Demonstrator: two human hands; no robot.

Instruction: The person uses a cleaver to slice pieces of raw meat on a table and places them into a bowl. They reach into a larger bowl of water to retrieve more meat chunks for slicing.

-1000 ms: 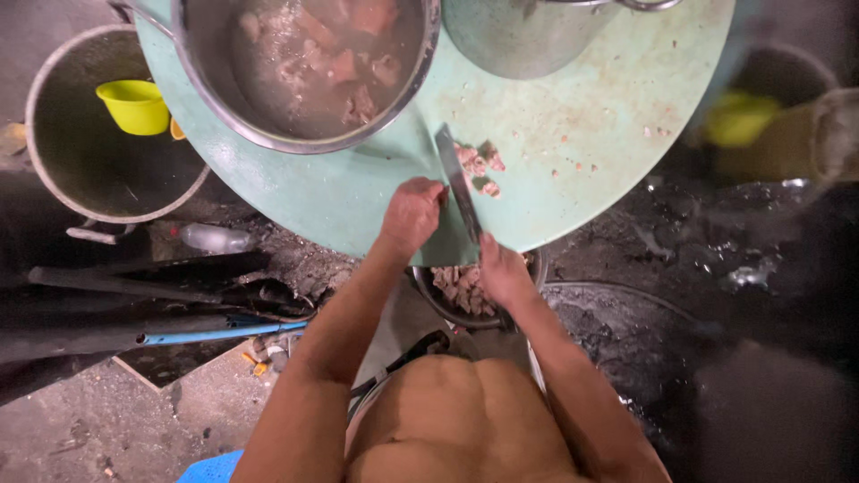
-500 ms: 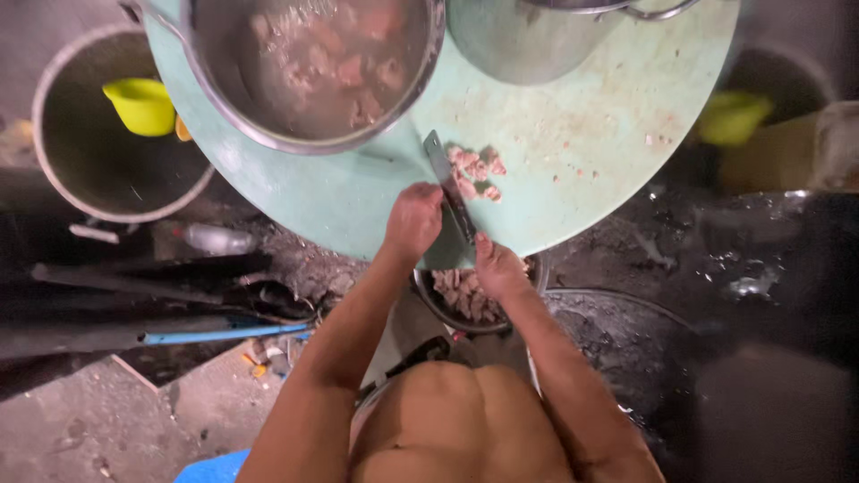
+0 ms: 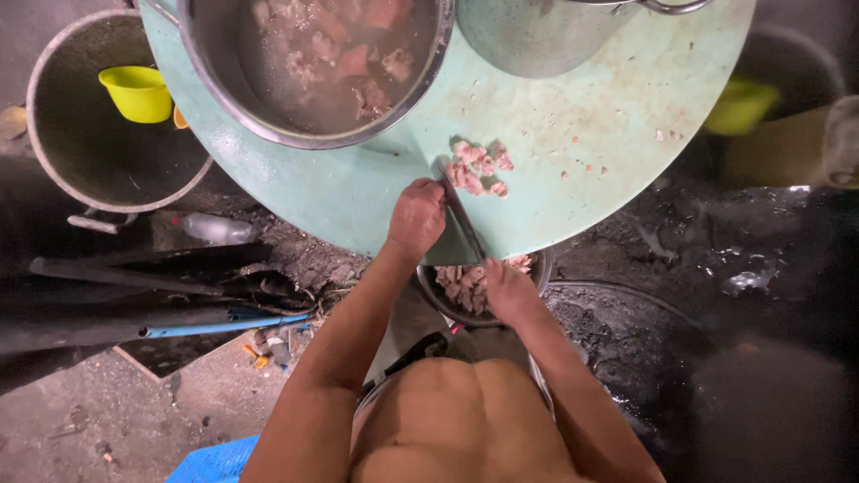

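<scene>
The cleaver point(image 3: 461, 215) lies edge-down on the pale green round chopping board point(image 3: 573, 179), its blade running from the board's near rim toward a small heap of chopped meat pieces point(image 3: 479, 170) just beyond its tip. The left hand point(image 3: 416, 217) has its fingers curled together against the blade's left side. The right hand point(image 3: 508, 291) sits at the handle end below the rim; whether its fingers are clenched cannot be told. A metal bowl of cut meat point(image 3: 470, 282) sits under the rim, beside the right hand. Risk, as judged: the left fingers touch the blade, so a slip on the wet board could cut them; pieces pushed wide of the bowl would drop to the dirty ground. Beyond the left fingers stands a large steel basin of meat in liquid point(image 3: 331, 63). No labels or signs are legible; a clear plastic bottle point(image 3: 215, 230) lies left of the board, a yellow plastic scoop point(image 3: 137, 92) in a pot further left.
</scene>
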